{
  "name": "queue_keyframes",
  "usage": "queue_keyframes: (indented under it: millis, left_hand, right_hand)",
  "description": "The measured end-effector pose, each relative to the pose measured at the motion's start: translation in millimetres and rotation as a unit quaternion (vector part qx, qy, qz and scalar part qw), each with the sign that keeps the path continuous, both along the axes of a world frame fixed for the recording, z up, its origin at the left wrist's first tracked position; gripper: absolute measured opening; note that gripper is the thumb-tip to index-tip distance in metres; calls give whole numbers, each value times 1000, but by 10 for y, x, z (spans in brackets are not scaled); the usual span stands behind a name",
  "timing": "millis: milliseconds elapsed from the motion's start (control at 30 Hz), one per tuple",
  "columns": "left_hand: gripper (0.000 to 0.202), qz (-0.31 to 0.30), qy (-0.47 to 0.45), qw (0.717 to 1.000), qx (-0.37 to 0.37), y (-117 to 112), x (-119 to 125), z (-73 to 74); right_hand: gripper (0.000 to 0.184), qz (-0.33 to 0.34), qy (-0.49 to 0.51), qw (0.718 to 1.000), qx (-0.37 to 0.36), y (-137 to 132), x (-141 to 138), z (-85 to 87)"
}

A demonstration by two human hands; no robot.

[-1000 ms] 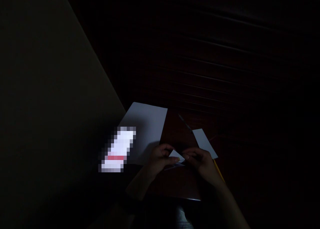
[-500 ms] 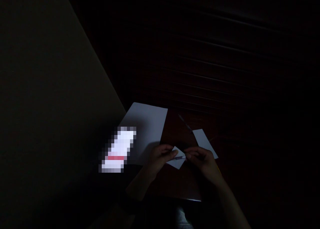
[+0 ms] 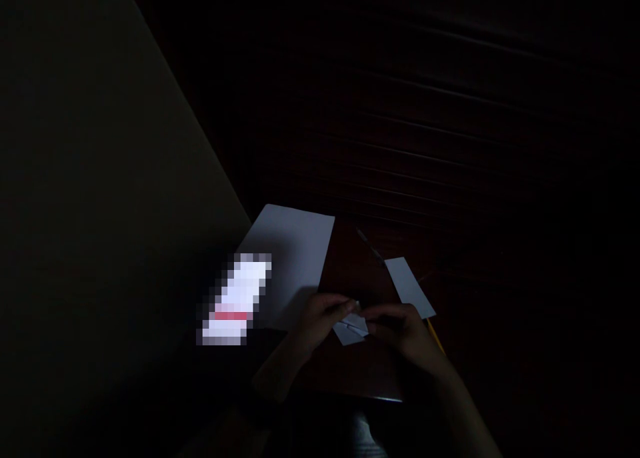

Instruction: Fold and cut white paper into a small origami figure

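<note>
A small folded piece of white paper (image 3: pixel 354 326) is held between both hands, above the dark table. My left hand (image 3: pixel 320 317) pinches its upper left side between thumb and fingers. My right hand (image 3: pixel 406 326) grips its right edge with thumb and index finger. A crease or flap runs across the paper's middle; the fingertips hide part of its top. To the left of my left hand lies a large white sheet (image 3: pixel 295 251). Beyond my right hand rests a white paper strip (image 3: pixel 410 287).
A bright, pixelated screen-like rectangle (image 3: pixel 236 301) overlaps the large sheet's left side. A thin, pen-like object (image 3: pixel 370 246) lies behind the strip. Something yellow and slim (image 3: pixel 435 335) shows beside my right wrist. The dark reddish table (image 3: pixel 360 375) has its front edge near me. The room is very dim.
The small paper has turned in my hands and a flap has been folded over. My right hand has shifted slightly down and left, with its fingers closer to the left hand's.
</note>
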State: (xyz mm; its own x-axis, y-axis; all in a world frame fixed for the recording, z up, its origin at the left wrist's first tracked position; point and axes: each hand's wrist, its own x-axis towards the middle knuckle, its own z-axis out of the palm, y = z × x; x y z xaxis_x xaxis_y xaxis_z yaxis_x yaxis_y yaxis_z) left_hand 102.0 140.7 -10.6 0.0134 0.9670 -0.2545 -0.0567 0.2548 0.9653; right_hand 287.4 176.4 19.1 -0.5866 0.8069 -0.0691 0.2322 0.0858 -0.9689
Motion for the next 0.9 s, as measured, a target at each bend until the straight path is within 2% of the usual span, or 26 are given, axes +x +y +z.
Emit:
queue_keyframes:
  millis: [167,300,500,733,900]
  left_hand:
    - [24,-16,38,999,22,9,18,-7]
    - [23,-39,25,999,24,15,29,-31]
    - [24,-28,17,999,10,5,26,-58]
    - [27,-50,-1,999,8,-15,2,-64]
    - [27,-67,0,998,13,-14,-4,-46]
  right_hand:
    - [22,14,-24,999,26,0,6,-64]
    - [26,6,-30,998,63,26,-7,-94]
    - [28,18,-43,994,96,57,-17,-105]
    - [23,26,-46,996,78,62,-19,-108]
    - [16,16,-45,998,37,61,-8,-131]
